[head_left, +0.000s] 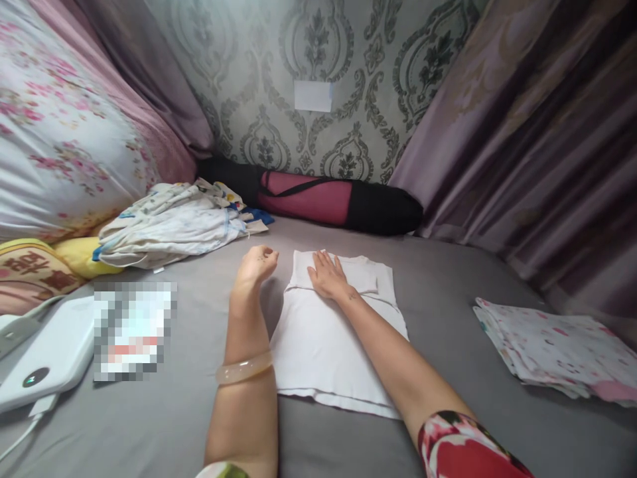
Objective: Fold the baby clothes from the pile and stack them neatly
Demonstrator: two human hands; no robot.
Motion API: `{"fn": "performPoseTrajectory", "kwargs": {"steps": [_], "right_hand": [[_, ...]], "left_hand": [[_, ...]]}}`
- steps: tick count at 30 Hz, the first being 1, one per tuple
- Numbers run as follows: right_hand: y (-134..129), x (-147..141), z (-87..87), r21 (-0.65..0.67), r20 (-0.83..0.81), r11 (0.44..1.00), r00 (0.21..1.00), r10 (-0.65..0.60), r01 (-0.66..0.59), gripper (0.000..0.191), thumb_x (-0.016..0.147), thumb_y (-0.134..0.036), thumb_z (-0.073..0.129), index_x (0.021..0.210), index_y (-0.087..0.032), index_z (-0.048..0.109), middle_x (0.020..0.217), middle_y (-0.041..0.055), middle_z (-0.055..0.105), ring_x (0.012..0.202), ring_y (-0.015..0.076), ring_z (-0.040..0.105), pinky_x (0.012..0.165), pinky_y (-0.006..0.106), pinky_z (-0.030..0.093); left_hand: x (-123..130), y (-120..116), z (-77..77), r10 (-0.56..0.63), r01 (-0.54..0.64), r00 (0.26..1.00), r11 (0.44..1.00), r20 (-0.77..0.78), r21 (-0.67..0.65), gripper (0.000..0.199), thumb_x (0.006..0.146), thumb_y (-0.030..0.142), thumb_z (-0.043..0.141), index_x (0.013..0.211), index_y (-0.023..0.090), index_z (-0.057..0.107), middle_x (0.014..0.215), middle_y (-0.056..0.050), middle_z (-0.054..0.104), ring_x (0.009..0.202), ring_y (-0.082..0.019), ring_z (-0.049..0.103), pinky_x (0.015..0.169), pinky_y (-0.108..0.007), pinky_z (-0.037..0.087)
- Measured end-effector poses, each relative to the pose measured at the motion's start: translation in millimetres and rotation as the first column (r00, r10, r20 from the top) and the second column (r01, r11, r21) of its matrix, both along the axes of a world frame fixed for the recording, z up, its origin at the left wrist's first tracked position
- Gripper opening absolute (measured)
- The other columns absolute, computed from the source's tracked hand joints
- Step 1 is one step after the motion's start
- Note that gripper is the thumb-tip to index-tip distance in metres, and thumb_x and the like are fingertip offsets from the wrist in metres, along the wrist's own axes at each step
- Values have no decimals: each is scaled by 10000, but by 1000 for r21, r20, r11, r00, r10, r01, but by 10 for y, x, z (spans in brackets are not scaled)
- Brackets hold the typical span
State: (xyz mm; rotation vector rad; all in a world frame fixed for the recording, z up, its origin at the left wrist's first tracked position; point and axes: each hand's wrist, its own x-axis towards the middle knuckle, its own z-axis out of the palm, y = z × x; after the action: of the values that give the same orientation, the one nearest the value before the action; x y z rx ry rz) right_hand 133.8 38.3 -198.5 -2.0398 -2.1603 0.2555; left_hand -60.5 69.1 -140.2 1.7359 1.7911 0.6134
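A white garment (338,345) lies flat on the grey sheet in front of me, with a folded part across its far end. On that folded part rests my right hand (328,273), palm down with the fingers spread. My left hand (257,264) is just left of the garment, apart from it, with its fingers curled in. Whether anything is inside those fingers is hidden. A pale bangle circles the left forearm.
Crumpled light clothes (174,222) lie at the back left, near a yellow cushion (82,257). A white power bank (57,345) with a cable is at the left. Folded patterned cloth (557,345) sits at the right. A black and maroon bag (308,197) lies along the wall.
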Motion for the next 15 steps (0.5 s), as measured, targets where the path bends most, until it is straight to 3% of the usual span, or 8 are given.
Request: {"fn": "performPoseTrajectory", "kwargs": {"steps": [6, 10, 15], "right_hand": [[68, -94, 38, -46, 11, 999, 1000, -16, 17, 605, 990, -384, 242, 1504, -66, 269, 1588, 113, 209, 1472, 227, 121, 1182, 441, 37], [86, -302, 101, 25, 11, 998, 998, 59, -59, 580, 990, -371, 255, 1502, -99, 287, 1594, 103, 195, 1477, 217, 87, 1181, 459, -3], [125, -512, -34, 3, -67, 996, 994, 84, -84, 608, 991, -433, 198, 1509, -121, 268, 1594, 81, 202, 1470, 214, 129, 1182, 485, 61]], "left_hand": [[6, 1, 0, 3, -3, 1000, 1000, -22, -24, 373, 886, 357, 479, 1134, 146, 658, 1016, -116, 716, 910, -229, 670, 757, -276, 500], [41, 9, -17, -23, 22, 999, 999, -24, -28, 383, 873, 372, 480, 1118, 140, 662, 935, -108, 716, 903, -238, 669, 729, -274, 505], [44, 65, -102, -34, 33, 999, 998, -24, -50, 400, 863, 396, 459, 1106, 153, 664, 836, -87, 701, 864, -237, 670, 719, -282, 515]]}}
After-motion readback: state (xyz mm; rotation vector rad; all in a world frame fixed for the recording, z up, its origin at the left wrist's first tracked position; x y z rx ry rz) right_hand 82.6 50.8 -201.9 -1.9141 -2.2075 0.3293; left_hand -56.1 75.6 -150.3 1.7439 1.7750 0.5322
